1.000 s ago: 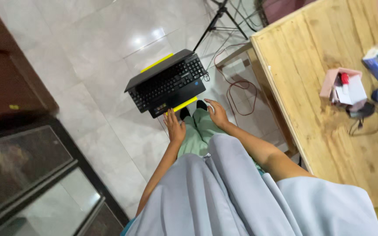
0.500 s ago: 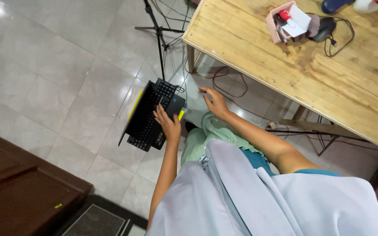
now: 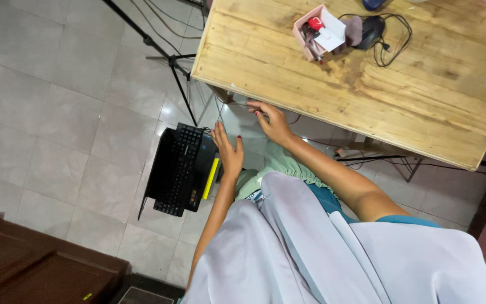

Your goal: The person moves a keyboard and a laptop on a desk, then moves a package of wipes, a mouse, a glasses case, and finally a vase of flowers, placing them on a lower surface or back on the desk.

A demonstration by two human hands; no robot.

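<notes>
Head view: the open black laptop (image 3: 180, 169) hangs over the tiled floor (image 3: 57, 112), left of the wooden table (image 3: 367, 90). The left hand (image 3: 229, 151) supports its near edge, fingers flat, grasping nothing I can see. The right hand (image 3: 272, 121) hovers spread and empty. Mid-carry, I'd judge; next needs a steadier two-handed hold.
</notes>
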